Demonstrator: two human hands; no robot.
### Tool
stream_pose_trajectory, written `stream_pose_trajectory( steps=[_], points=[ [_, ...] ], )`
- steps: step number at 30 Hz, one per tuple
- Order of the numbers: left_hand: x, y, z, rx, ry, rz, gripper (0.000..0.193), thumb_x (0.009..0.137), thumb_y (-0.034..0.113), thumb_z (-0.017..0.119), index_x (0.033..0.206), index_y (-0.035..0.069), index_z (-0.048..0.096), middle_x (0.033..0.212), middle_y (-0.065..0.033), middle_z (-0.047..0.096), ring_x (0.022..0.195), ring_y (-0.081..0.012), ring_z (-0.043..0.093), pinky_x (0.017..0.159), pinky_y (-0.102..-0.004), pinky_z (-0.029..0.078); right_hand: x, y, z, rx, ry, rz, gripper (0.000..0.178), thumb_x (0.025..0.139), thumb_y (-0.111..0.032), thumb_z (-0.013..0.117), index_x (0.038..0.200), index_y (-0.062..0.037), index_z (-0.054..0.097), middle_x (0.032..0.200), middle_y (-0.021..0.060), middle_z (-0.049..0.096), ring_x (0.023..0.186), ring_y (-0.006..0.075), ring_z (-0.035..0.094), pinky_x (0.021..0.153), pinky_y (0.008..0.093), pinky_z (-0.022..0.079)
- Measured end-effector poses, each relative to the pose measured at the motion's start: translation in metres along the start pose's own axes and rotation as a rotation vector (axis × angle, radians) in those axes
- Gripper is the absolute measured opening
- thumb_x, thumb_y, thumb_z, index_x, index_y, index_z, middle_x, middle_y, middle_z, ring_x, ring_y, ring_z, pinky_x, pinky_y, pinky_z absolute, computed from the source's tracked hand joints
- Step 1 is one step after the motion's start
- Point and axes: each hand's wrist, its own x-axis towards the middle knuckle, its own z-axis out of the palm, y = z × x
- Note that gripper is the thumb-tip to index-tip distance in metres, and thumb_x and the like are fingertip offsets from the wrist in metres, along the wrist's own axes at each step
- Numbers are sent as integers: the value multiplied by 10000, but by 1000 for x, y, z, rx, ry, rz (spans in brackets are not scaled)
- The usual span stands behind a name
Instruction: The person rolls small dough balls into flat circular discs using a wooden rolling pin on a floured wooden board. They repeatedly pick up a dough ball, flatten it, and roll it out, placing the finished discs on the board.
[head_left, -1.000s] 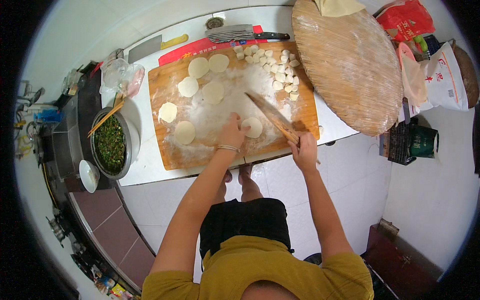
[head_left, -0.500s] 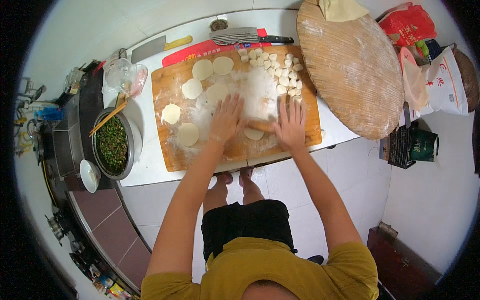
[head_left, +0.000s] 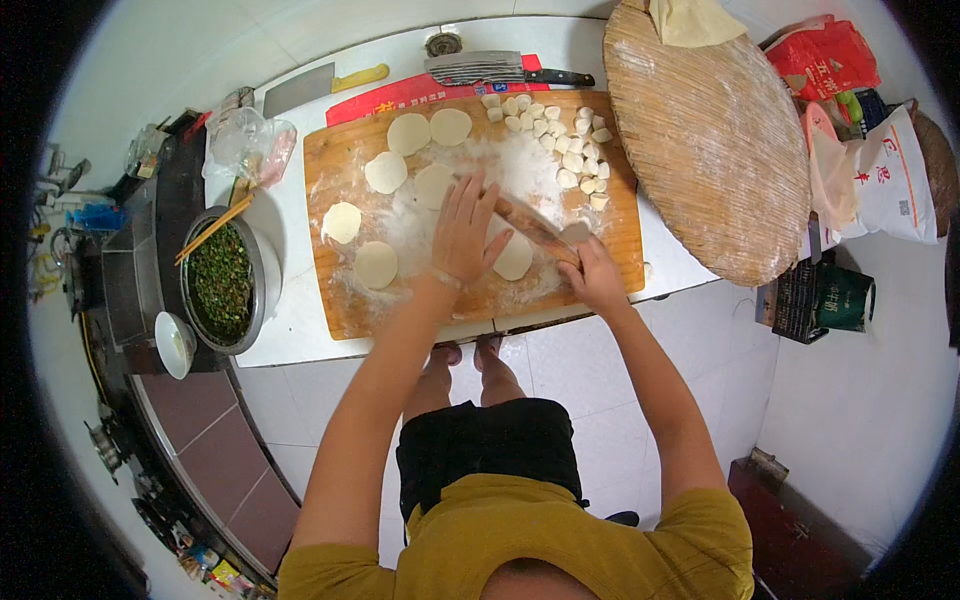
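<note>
A wooden rolling pin (head_left: 538, 222) lies slantwise over the floured cutting board (head_left: 335, 318). My right hand (head_left: 598, 277) is closed round its lower right end, and a small pale piece of dough (head_left: 574, 232) shows just above those fingers. Across the pin's upper left end rests my left hand (head_left: 462, 232), fingers stretched out and thumb apart. Between the hands, below the pin, is a flattened dough round (head_left: 514, 258). Several other wrappers, such as one round (head_left: 376, 265) near the left side, lie about the board. Small cut dough pieces (head_left: 570, 160) cluster at the upper right.
A metal bowl of chopped green filling (head_left: 222, 280) with chopsticks (head_left: 215, 228) across it stands left, beside a small white bowl (head_left: 175, 345). Two cleavers, one yellow-handled (head_left: 360, 77), one black-handled (head_left: 558, 77), lie behind the board. A large round floury board (head_left: 710, 140) leans at right.
The rolling pin has swung from nearly level to slanting. My right hand has moved down and closed round its end. More of the dough round between my hands shows.
</note>
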Motion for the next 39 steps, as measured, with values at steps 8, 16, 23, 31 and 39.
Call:
stream_pose_trajectory(
  steps=[8, 16, 23, 31, 39],
  points=[
    [-28, 34, 43, 249, -271, -111, 473, 808, 128, 610, 1248, 5, 487, 1132, -152, 549, 1123, -311, 515, 918, -423, 449, -26, -14, -15, 261, 207, 254, 274, 889, -178, 620, 1076, 17, 572, 901, 142, 527, 785, 281, 513, 698, 353, 431],
    [-8, 17, 37, -13, -559, -486, 250, 796, 144, 635, 1029, 62, 597, 1022, -151, 614, 943, -350, 605, 828, -432, 491, -52, -18, -7, 266, 288, 320, 253, 888, -138, 618, 1088, 11, 573, 897, 137, 528, 800, 274, 513, 722, 343, 431],
    [70, -21, 40, 87, -337, -401, 300, 790, 195, 658, 1054, 71, 589, 1069, -155, 586, 956, -350, 593, 797, -450, 496, -55, -14, -12, 289, 269, 365, 275, 878, -140, 631, 1097, 8, 559, 947, 178, 554, 865, 338, 548, 771, 392, 453],
    [148, -29, 80, 355, -89, -248, 373, 802, 142, 645, 1143, 74, 509, 1068, -165, 540, 922, -319, 619, 771, -423, 528, -53, -20, -20, 291, 225, 457, 277, 876, -146, 641, 1093, 9, 563, 933, 167, 548, 838, 319, 542, 735, 389, 445],
    [114, -23, 74, 221, 44, -29, 219, 835, 87, 561, 1052, 82, 536, 1022, -138, 554, 874, -308, 602, 714, -402, 525, -62, -24, -12, 281, 257, 390, 297, 879, -156, 640, 1092, 31, 554, 947, 185, 544, 849, 339, 541, 753, 391, 448]
  ],
)
